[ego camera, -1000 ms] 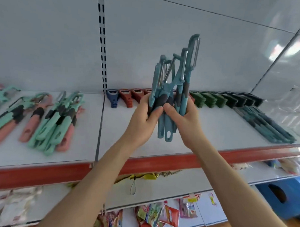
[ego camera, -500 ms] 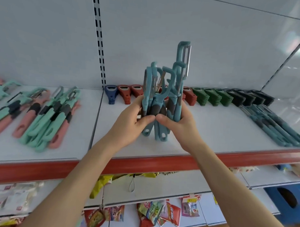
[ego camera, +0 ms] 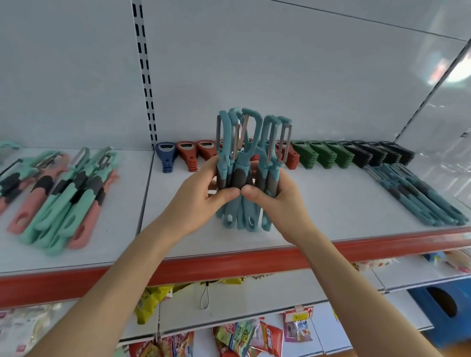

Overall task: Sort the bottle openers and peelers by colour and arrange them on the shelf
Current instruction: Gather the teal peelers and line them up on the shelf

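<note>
Left hand and right hand curl round the teal peelers, upright mid-shelf, blades at twelve o'clock; probably light, stiff, slippery, so best squeezed at the dark grips

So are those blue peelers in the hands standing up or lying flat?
Standing up. The peelers point blades up, handle ends down toward the shelf, gripped by the left hand and right hand.

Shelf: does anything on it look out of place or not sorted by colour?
Yes. On the left, the pink and mint peelers lie mixed in one crooked, overlapping pile, colours not separated. The bottle openers at the back and the teal peelers on the right look grouped by colour.
</note>
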### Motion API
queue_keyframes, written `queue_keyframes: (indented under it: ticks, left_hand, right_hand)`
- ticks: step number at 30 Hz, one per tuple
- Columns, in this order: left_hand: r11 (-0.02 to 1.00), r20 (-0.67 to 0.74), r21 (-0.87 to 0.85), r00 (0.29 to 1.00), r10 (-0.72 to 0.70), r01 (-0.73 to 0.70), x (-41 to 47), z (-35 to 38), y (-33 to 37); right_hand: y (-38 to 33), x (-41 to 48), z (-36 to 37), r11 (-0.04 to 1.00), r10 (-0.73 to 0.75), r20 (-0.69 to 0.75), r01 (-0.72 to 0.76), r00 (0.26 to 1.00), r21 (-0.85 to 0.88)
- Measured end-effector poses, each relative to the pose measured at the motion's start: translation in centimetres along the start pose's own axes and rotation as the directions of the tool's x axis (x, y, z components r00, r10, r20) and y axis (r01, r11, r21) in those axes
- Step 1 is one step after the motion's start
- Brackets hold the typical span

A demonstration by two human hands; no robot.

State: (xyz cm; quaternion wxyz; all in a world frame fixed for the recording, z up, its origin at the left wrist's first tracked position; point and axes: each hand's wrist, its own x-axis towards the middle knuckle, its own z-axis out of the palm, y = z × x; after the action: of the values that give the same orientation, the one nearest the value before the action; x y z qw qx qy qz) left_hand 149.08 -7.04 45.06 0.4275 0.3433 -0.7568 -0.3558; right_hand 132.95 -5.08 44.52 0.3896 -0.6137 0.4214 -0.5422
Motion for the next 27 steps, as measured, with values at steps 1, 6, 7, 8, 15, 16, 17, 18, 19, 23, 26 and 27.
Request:
queue_keyframes:
  ticks: [1, 6, 7, 8, 15, 16, 17, 18, 19, 23, 26, 27]
  left_hand:
    - [1.000, -0.010, -0.005, 1.000, 0.010, -0.010, 0.0, 0.0, 0.0]
    - [0.999, 0.026, -0.009, 0.999, -0.036, 0.036, -0.2, 0.2, -0.9]
    - [0.999, 0.023, -0.017, 0.999, -0.037, 0.037, -0.2, 0.2, -1.0]
    - [0.999, 0.014, -0.027, 0.999, -0.029, 0.029, -0.2, 0.3, -0.9]
    - [1.000, 0.037, -0.022, 0.999, -0.020, 0.020, -0.1, 0.7, -1.2]
    - [1.000, 0.042, -0.014, 0.999, -0.026, 0.027, 0.0, 0.7, -1.4]
    - [1.000, 0.037, -0.010, 0.999, -0.026, 0.026, 0.3, 0.7, -1.5]
    - [1.000, 0.029, -0.013, 0.999, -0.023, 0.023, 0.6, 0.7, -1.3]
    - [0.999, 0.019, -0.023, 1.000, -0.022, 0.023, 1.0, 0.8, -1.1]
    - [0.955, 0.050, -0.254, 0.989, -0.142, 0.150, 2.6, 3.1, 0.6]
    - [0.885, 0.122, -0.382, 0.963, -0.238, 0.267, 4.2, 6.5, 2.0]
    - [0.875, 0.149, -0.391, 0.958, -0.247, 0.286, 4.8, 7.9, 2.6]
  right_hand:
    - [-0.1, 0.1, 0.0, 1.000, -0.004, -0.008, 0.004, 1.000, 0.002]
    - [0.7, -0.5, -0.1, 0.999, 0.025, 0.006, -0.025, 1.000, -0.037]
    - [0.7, -0.6, -0.1, 0.999, 0.024, 0.002, -0.024, 1.000, -0.047]
    - [0.7, -0.6, -0.1, 0.999, 0.019, -0.007, -0.019, 1.000, -0.049]
    - [1.2, -0.5, -0.3, 0.994, 0.065, 0.007, -0.064, 0.998, -0.090]
    - [1.2, -0.4, -0.3, 0.993, 0.078, 0.008, -0.077, 0.997, -0.091]
    - [1.1, -0.2, -0.4, 0.992, 0.093, 0.005, -0.092, 0.996, -0.087]
    - [0.9, -0.1, -0.7, 0.991, 0.109, -0.001, -0.108, 0.994, -0.078]
    - [0.7, -0.1, -1.0, 0.990, 0.124, -0.008, -0.124, 0.992, -0.070]
    - [-0.5, -0.3, -3.7, 0.977, 0.213, -0.052, -0.213, 0.976, -0.004]
    - [-1.7, -1.2, -7.5, 0.956, 0.290, -0.105, -0.284, 0.951, 0.069]
    - [-2.1, -1.6, -9.0, 0.949, 0.314, -0.121, -0.307, 0.942, 0.072]
